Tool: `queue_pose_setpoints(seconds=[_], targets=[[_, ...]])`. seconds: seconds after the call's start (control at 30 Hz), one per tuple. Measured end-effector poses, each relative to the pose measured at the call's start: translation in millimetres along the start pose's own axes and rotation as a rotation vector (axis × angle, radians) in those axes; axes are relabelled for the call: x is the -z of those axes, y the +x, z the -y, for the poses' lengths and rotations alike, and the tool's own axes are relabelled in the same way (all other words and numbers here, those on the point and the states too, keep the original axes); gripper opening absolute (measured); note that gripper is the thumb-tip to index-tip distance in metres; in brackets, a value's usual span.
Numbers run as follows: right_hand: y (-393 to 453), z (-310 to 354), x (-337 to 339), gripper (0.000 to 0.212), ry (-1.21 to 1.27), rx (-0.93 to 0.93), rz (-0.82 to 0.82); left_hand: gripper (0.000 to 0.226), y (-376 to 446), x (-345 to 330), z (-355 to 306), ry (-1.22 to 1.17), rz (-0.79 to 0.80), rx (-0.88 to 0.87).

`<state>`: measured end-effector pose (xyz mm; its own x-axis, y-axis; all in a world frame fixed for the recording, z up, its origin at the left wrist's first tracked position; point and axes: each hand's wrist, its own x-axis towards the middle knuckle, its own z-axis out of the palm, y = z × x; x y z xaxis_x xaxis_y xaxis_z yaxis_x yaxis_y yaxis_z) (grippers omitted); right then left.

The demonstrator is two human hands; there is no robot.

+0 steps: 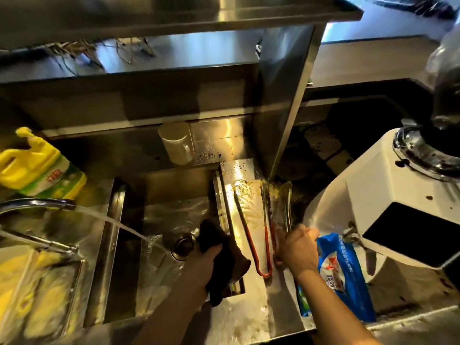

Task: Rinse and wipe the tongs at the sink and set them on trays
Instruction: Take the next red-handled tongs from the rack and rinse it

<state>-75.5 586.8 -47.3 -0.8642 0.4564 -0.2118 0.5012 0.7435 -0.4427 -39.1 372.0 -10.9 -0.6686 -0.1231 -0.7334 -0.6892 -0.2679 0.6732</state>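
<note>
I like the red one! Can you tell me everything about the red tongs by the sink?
The red tongs are a long thin U shape: orange-red at the closed bend, darker toward the tips. They lie flat on the wet steel counter, bend toward the person, tips pointing away into yellowish mess. The right hand sits just beside them, gripping other tongs.

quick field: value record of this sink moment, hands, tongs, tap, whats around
left hand: holds a dark cloth over the sink
right hand: closed around tongs on the drainboard
red-handled tongs: lying on drainboard, left of right hand
tap: running into the sink
drain: beside the cloth
yellow bottle: left, behind the tap
blue packet: right of right hand
</note>
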Motion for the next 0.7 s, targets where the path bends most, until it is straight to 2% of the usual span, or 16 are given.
queue_pose_setpoints(seconds=[0.1,0.2,0.27,0.37,0.47,0.53,0.6,0.7], targets=[[-17,14,13,0.036,0.097,0.007,0.047,0.022,-1,24,-4,-0.086,0.025,0.017],[-45,53,13,0.026,0.128,0.212,0.171,0.024,4,63,-13,-0.15,-0.034,-0.034],[-68,92,9,0.02,0.261,0.254,0.373,0.021,10,94,-21,-0.225,-0.078,-0.102],[-97,152,-7,0.034,0.541,0.177,0.755,0.027,22,138,-37,-0.391,-0.108,-0.218],[-122,196,-30,0.03,0.612,0.159,0.963,0.027,29,175,-65,-0.42,-0.195,-0.252],[-134,217,-43,0.026,0.622,0.156,1.042,0.048,46,196,-80,-0.429,-0.268,-0.16],[-146,236,-57,0.027,0.571,0.17,1.084,0.067,62,215,-88,-0.469,-0.258,-0.108],[-160,245,-70,0.025,0.44,0.217,1.087,0.069,75,225,-93,-0.499,-0.184,-0.092]])
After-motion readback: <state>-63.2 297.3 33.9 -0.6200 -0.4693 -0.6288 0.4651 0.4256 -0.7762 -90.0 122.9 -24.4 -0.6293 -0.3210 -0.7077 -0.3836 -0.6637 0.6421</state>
